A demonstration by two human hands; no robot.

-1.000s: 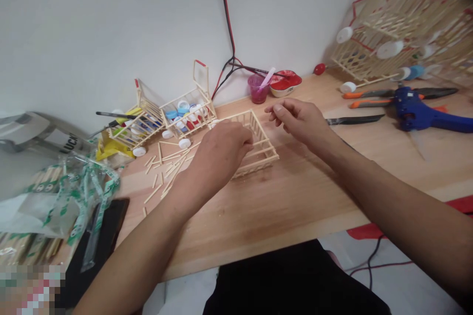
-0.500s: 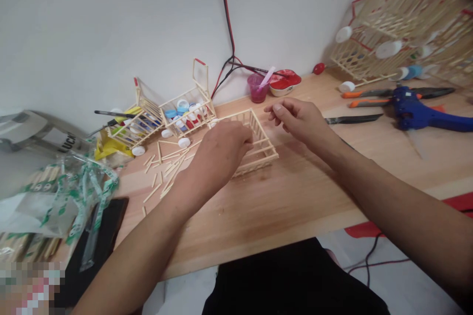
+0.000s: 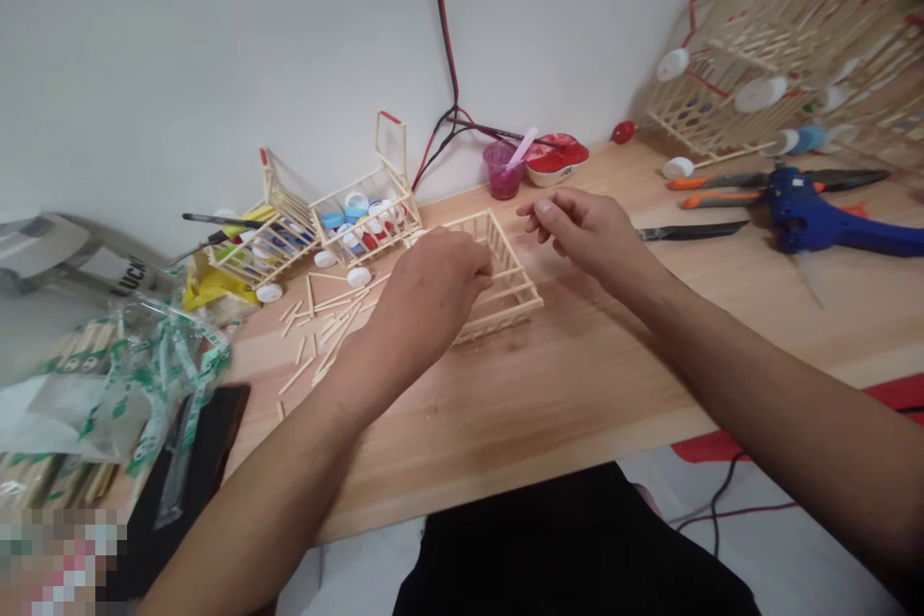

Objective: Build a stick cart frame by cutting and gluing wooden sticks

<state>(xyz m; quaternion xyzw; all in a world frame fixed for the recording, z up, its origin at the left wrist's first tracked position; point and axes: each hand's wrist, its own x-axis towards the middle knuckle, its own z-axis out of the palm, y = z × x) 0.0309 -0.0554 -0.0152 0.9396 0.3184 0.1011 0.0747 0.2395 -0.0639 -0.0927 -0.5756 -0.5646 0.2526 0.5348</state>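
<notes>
A small rectangular basket of thin wooden sticks (image 3: 517,259) sits on the wooden table (image 3: 433,462). Over its left part is my left hand (image 3: 444,284), its fingers bent down and pressed together inside the basket's outline. Whatever those fingertips hold is hidden behind the hand. Just off the basket's far right corner hovers my right hand (image 3: 574,226), fingers loosely curled and apart, with nothing visible in them. Short loose sticks (image 3: 297,375) are scattered to the left of my left hand.
Two stick carts (image 3: 365,212) with bottle caps stand near the wall. A pink cup (image 3: 503,175) and red paint dish (image 3: 554,162) are behind. On the right lie a knife (image 3: 697,231), orange-handled pliers (image 3: 722,183), a blue glue gun (image 3: 801,212) and stacked carts (image 3: 751,67).
Both hands keep nearly the same places and poses. The view has shifted very slightly.
</notes>
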